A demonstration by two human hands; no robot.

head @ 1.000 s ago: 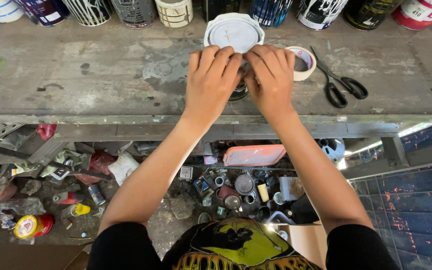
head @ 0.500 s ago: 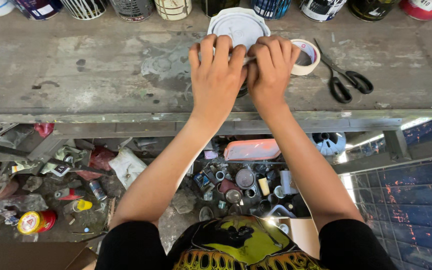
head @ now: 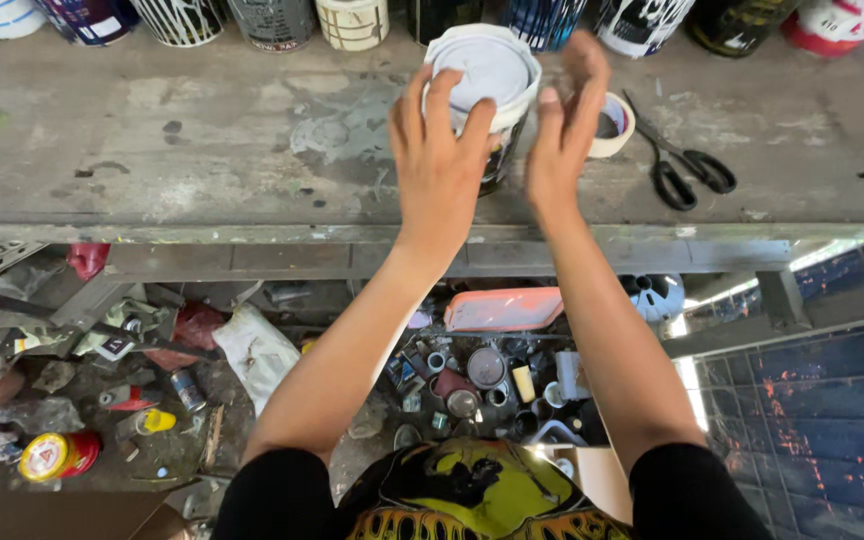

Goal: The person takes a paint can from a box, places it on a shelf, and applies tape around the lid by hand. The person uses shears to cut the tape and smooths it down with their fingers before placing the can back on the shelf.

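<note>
**Paint can between two hands on a cluttered workbench**

Paint can (head: 487, 90) stands at the back middle of the grey workbench (head: 202, 130), just in front of a row of other tins (head: 272, 18) lined along the far edge. On the floor far left, below the bench, lies scattered litter, among it a small red and yellow tin (head: 52, 455) and a crumpled white bag (head: 257, 350). On the bench top, bare stained surface runs up to the can.

The left hand (head: 439, 165) lies against the can's near left side, fingers spread and stretched upward so that the tips reach onto the white lid (head: 492, 65); it is open and flat rather than curled, pressing more than gripping. The can stands upright, its long axis vertical, the lid facing up toward the camera and slightly tipped to the viewer. The dark body shows only as a sliver between the two hands.

The right hand (head: 564, 130) is at the can's right side, fingers loosely extended and blurred; whether it touches the can cannot be told. Behind that hand sits a roll of pale tape (head: 617, 125), partly hidden by it. Further right, black-handled scissors (head: 682, 160) lie flat on the bench, well apart from the can. Under the bench to the right are a pink tray (head: 502, 308) and a cluster of small jars (head: 487, 375).
</note>
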